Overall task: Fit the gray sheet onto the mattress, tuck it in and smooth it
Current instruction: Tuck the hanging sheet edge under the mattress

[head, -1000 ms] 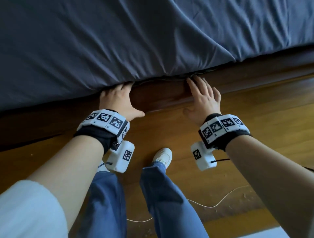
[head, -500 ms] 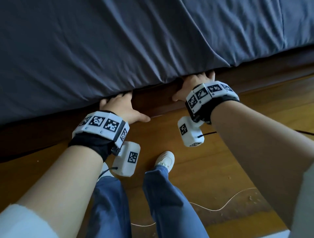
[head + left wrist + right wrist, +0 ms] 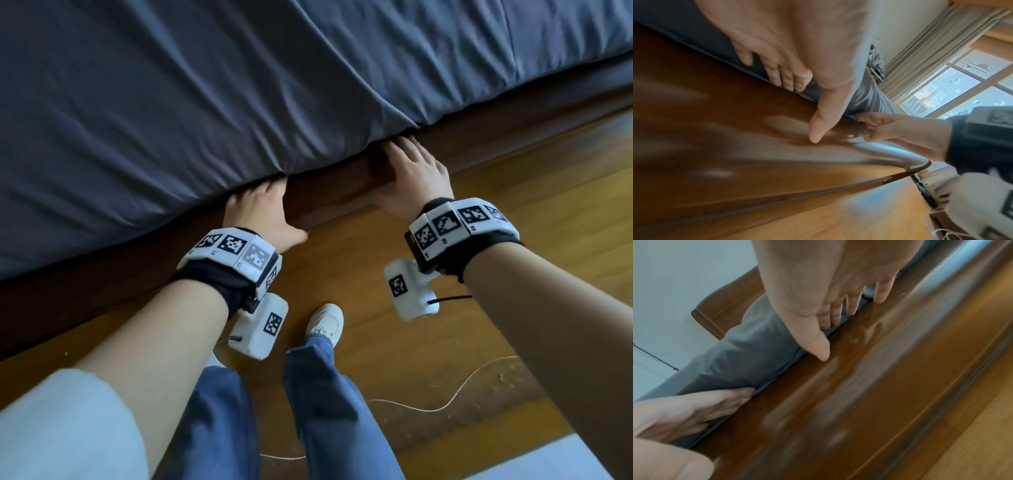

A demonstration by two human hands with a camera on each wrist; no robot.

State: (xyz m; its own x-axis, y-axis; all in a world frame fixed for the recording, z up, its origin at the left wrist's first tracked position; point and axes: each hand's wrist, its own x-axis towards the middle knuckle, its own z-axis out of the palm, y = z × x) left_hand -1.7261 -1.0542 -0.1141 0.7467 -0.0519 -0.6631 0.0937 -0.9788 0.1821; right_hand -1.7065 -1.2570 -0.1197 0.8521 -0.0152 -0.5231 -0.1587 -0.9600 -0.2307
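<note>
Gray sheet (image 3: 239, 102) edge at both hands' fingertips (image 3: 851, 311)

One gray sheet (image 3: 239, 85) covers one mattress on one wooden bed frame (image 3: 342, 192). Two hands are in view, the left hand (image 3: 263, 212) and the right hand (image 3: 414, 178). Each wrist carries one marker band, two in all. One white shoe (image 3: 325, 322) shows, and one thin cord (image 3: 445, 401) lies on the floor.

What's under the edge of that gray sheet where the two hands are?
The fingertips of the left hand and right hand slip under the gray sheet, above the wooden bed frame. The mattress itself is covered and cannot be seen.
</note>
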